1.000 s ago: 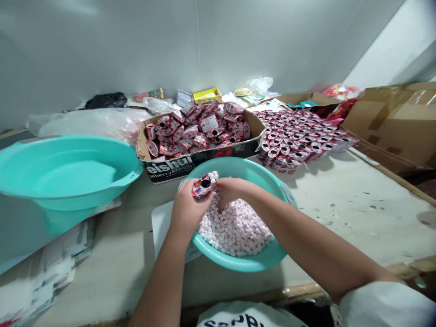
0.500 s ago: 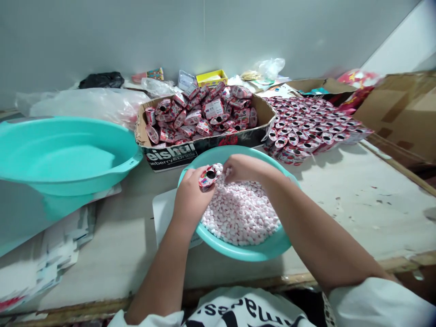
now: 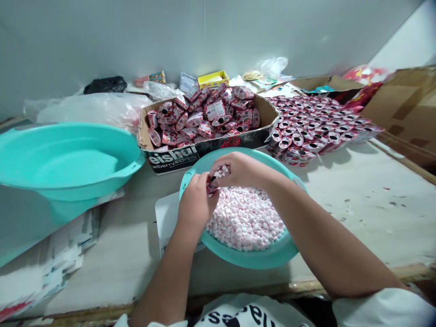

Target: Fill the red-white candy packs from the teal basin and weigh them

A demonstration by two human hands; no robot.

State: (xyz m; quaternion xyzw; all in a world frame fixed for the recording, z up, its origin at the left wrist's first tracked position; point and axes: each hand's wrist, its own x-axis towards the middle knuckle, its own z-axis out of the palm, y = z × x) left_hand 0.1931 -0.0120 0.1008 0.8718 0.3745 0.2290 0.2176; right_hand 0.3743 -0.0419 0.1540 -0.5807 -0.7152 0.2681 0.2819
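Note:
My left hand (image 3: 195,203) is closed around a small red and pink printed packet (image 3: 210,188) with a dark opening. Most of the packet is hidden by my fingers. My right hand (image 3: 236,169) curls over its top, and white candies (image 3: 222,171) show in the hollow of the fingers beside the opening. Both hands are above the left part of a turquoise basin (image 3: 254,260), which holds a heap of pale pink-white candies (image 3: 245,220).
Behind the basin, a cardboard box (image 3: 182,156) holds many similar packets. More packets (image 3: 313,122) stand upright in close rows to the right. Another turquoise basin (image 3: 68,188) is at left, near flat printed cards (image 3: 64,254). A large carton (image 3: 407,104) stands far right.
My right hand has risen from the candies and moved left over the packet's opening, bringing candies in its fingers. My left hand keeps the packet in nearly the same place.

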